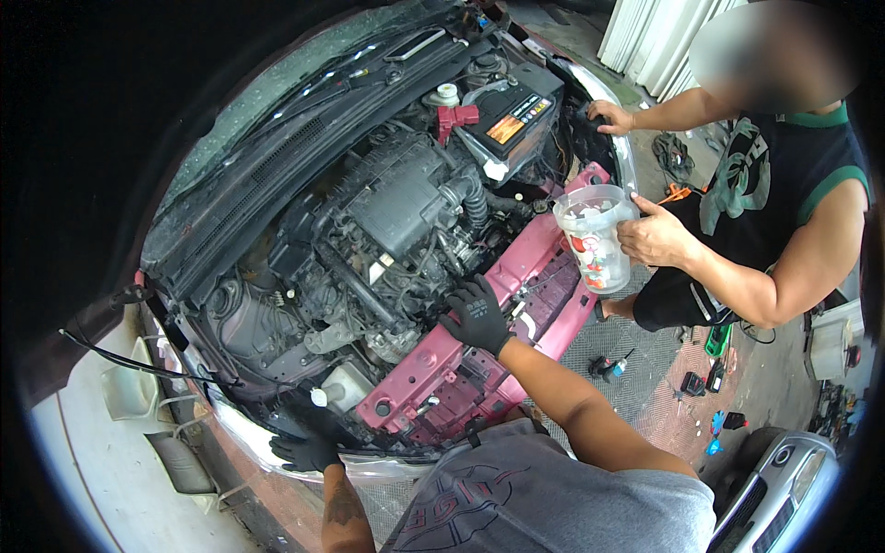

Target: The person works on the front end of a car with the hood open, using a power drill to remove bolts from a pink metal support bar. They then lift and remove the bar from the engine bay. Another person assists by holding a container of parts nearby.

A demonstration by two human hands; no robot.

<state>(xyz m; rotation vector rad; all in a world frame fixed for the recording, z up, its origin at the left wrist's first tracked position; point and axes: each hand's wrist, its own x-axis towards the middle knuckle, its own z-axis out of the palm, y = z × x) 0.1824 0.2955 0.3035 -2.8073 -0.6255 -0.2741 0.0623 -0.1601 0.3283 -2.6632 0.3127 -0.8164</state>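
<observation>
Right hand point(477, 316), black glove, fingers spread flat on red front crossmember point(479, 355), near engine point(396, 221). Left hand point(309, 450), gloved, fingers curled over near-left edge of engine bay; whether clamped cannot be told. Keep right palm braced on bare metal, clear of hoses. Co-worker at right holds clear measuring jug point(595, 235) over far end of crossmember. Battery point(512, 115) far right. Tools litter floor point(645, 387) right; footing hazard.

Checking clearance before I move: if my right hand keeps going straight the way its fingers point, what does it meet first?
The right hand points up-left into the bay; most likely the hoses and wiring in front of the engine, though depth is unclear.
</observation>
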